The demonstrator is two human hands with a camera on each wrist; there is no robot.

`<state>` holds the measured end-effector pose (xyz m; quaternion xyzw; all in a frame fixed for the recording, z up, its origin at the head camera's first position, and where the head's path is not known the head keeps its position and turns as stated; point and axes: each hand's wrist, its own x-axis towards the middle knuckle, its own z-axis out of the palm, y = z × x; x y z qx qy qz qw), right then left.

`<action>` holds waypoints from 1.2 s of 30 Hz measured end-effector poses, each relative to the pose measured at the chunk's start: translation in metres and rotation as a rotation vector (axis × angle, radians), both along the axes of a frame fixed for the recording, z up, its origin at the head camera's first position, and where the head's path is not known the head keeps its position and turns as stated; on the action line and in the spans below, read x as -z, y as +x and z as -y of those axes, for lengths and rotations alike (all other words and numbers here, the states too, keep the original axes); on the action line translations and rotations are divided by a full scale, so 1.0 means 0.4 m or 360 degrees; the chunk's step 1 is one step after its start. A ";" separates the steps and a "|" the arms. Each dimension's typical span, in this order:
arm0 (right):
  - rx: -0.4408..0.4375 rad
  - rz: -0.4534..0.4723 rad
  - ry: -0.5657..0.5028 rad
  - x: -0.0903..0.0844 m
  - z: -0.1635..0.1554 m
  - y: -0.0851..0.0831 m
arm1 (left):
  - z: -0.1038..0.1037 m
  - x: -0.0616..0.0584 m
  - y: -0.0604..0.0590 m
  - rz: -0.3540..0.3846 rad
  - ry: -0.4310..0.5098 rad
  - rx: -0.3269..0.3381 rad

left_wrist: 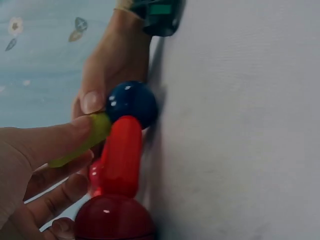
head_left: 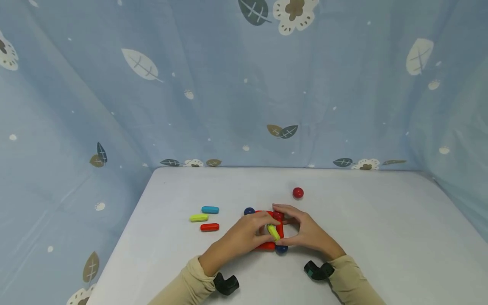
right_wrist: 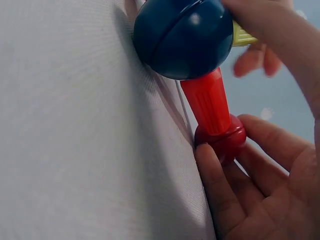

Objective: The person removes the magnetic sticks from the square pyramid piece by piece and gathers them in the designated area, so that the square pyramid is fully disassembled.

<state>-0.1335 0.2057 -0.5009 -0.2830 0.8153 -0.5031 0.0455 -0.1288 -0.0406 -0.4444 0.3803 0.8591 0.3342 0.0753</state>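
Square frame of red rods (head_left: pixel 280 230) with ball joints, lying near the middle of the white table (head_left: pixel 381 237), toward its front edge. A yellow-green rod (head_left: pixel 273 231) is pinched in the curled fingers of the left hand (head_left: pixel 244 235) over a dark blue ball (head_left: pixel 281 249) at the frame's near corner. The right hand (head_left: pixel 305 231) curls round the frame's right side, fingertips on a red ball (right_wrist: pixel 222 140). Loose pieces: a red ball (head_left: pixel 298 193) behind; blue (head_left: pixel 210 209), green (head_left: pixel 198 217) and red (head_left: pixel 209 227) rods toward the left edge

Glossy, smooth plastic forms the blue ball (right_wrist: pixel 182 35) and red rod (right_wrist: pixel 209 102) (highlights show), against matt woven tablecloth (right_wrist: pixel 75 150).
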 end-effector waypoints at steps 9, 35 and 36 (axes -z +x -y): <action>0.0020 0.0019 0.0039 -0.020 0.000 0.003 | -0.004 0.006 0.003 -0.0001 0.0001 0.0012; -0.0006 0.0021 0.0076 -0.019 0.007 0.003 | 0.003 0.010 0.002 0.0013 0.0044 -0.0008; -0.0007 0.0016 0.0077 -0.018 0.008 0.002 | 0.004 0.010 0.002 0.0019 0.0050 -0.0007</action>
